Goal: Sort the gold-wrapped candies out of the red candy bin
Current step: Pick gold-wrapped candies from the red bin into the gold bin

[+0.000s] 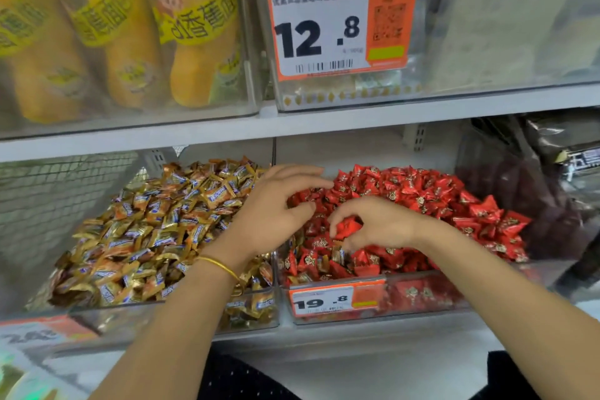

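The red candy bin [422, 299] is a clear tub heaped with red-wrapped candies [422, 195]. A few gold-wrapped candies [337, 255] lie among the red ones near its front left. My right hand [380, 224] is down in this bin, its fingers curled. Its thumb and forefinger tips pinch the top of one gold-wrapped candy, and a red candy shows inside the loop they form. My left hand [276, 208] hovers over the divider between the bins with fingers loosely spread, holding nothing. The neighbouring clear bin [253, 312] on the left is full of gold-wrapped candies [156, 230].
An orange price tag [334, 300] reading 19.8 fronts the red bin. The shelf [324, 125] above carries yellow packets [191, 42] and a 12.8 price tag [337, 23]. Dark bags [535, 178] stand right of the red bin. A wire mesh panel [48, 191] is at the left.
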The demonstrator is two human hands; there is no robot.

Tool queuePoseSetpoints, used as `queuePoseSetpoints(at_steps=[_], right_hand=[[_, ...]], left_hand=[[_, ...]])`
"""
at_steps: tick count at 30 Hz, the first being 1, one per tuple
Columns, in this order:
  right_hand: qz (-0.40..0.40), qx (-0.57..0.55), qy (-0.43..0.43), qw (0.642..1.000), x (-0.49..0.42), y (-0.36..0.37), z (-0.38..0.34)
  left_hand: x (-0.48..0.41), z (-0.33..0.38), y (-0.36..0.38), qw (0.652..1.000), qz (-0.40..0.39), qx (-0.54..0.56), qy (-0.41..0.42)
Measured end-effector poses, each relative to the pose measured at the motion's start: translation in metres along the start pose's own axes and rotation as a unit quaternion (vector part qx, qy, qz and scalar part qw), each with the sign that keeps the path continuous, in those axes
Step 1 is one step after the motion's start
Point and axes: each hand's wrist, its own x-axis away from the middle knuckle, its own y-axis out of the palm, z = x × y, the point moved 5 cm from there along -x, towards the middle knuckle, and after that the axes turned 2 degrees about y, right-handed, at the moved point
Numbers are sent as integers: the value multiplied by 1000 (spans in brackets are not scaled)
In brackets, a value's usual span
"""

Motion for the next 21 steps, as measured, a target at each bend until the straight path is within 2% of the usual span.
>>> queuePoseSetpoints(at_steps=[3,6,10,15,18,19,20,21], right_hand=[[56,-147,36,987,5,-22,6],[77,-221,59,970,9,-34,11],[57,-275,75,957,4,-31,13],[11,-273,118,955,-2,-22,20],[46,-333,128,933,-3,-25,22],[78,-317,128,937,-4,-28,22],[117,-249,129,953,-3,-33,22],[152,-129,130,971,-3,-37,23]], left_hand=[[5,-3,-5,994,41,91,-33],[8,-7,-5,993,43,99,-39],[8,-8,-4,993,43,104,-45],[9,-10,-4,992,42,112,-46],[9,-11,-3,991,43,118,-48],[9,-11,-3,991,44,120,-50],[9,-11,-3,990,44,122,-52],[9,-11,-3,990,44,125,-54]])
